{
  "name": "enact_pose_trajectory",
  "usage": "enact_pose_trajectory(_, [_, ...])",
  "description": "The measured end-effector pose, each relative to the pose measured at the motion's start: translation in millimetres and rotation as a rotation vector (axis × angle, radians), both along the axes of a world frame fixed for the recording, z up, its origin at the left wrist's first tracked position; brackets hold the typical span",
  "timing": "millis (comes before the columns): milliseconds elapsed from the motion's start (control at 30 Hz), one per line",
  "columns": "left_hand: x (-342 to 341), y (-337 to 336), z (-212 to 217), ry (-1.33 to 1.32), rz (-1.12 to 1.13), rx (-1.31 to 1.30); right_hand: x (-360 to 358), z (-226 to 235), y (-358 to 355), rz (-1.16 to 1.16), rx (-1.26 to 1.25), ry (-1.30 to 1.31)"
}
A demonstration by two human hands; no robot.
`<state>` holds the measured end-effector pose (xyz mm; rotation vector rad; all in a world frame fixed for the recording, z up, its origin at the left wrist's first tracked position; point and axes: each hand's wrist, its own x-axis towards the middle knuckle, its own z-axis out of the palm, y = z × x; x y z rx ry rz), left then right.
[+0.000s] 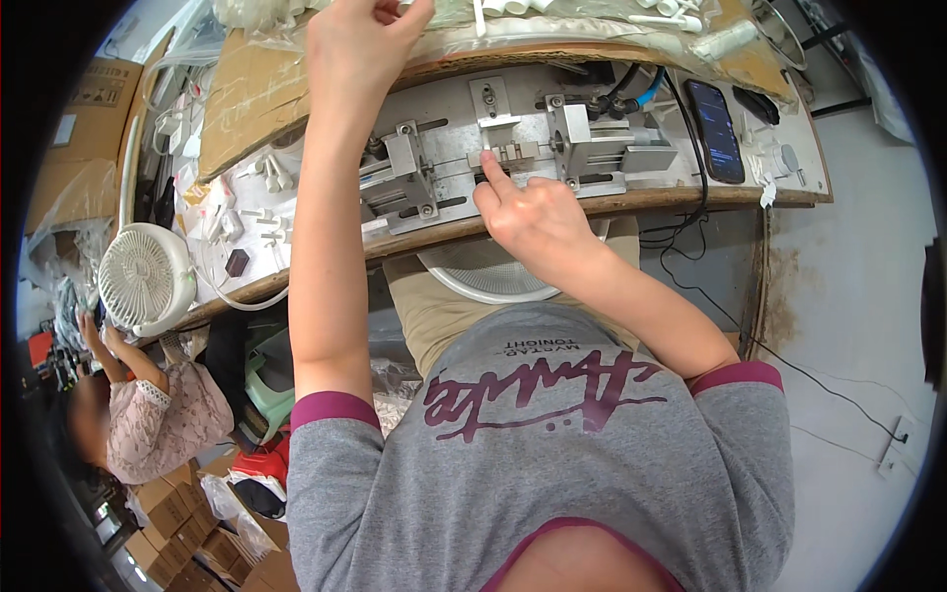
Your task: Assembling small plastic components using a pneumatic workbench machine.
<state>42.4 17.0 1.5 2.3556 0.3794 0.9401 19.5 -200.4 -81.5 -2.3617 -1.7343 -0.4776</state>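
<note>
My left hand [357,44] reaches over the cardboard at the far side, near several white plastic tubes [508,7]. Its fingers are bent, and their tips run out of the picture at the top, so what they hold is hidden. Below it, my right hand [538,219] stretches its index finger onto the small metal block [518,153] in the middle of a metal fixture. The other fingers are folded, with their inner side hidden. A metal clamp unit [406,168] stands to the left of the block, another clamp unit [572,138] to the right, and an upright bracket [490,99] behind.
A phone [714,133] lies on the right of the bench, beside black cables [681,138]. A white fan [145,279] and loose white parts [273,173] are on the left. Below the bench edge rests a white basket [483,279]. A co-worker [163,414] sits at left.
</note>
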Motion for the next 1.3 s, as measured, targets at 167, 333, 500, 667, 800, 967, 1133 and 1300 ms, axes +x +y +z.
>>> enact_pose_trajectory(167, [-48.6, -22.8, 9.4, -0.061, -0.088, -0.126, 14.8, 16.7, -5.6, 0.063, 0.139, 0.238])
enact_pose_trajectory(333, [-98.4, -53.1, -16.2, -0.107, -0.275, -0.246, 56.9, 59.9, 10.3, -0.035, 0.554, 0.239])
enact_pose_trajectory(500, [-124.5, -88.7, -56.1, 0.103, -0.278, 0.007, 106.4, 80.1, 48.7, -0.327, 0.471, -0.023])
enact_pose_trajectory(667, [-122.6, -98.4, -93.1, 0.167, -0.215, 0.258, 119.3, 84.5, 73.5, -0.410, 0.309, 0.294])
enact_pose_trajectory(800, [-116.9, -103.6, -97.7, 0.188, -0.194, 0.395, 132.2, 75.3, 74.0, -0.274, 0.507, 0.427])
enact_pose_trajectory(967, [-107.9, -95.1, -94.0, 0.202, -0.230, 0.407, 130.1, 73.4, 67.2, -0.143, 0.659, 0.417])
enact_pose_trajectory(1133, [-109.7, -98.6, -93.8, 0.236, -0.189, 0.394, 132.1, 74.8, 66.3, -0.136, 0.746, 0.587])
enact_pose_trajectory(1300, [-109.2, -96.1, -95.3, 0.206, -0.205, 0.377, 150.7, 68.7, 63.5, -0.134, 0.858, 0.555])
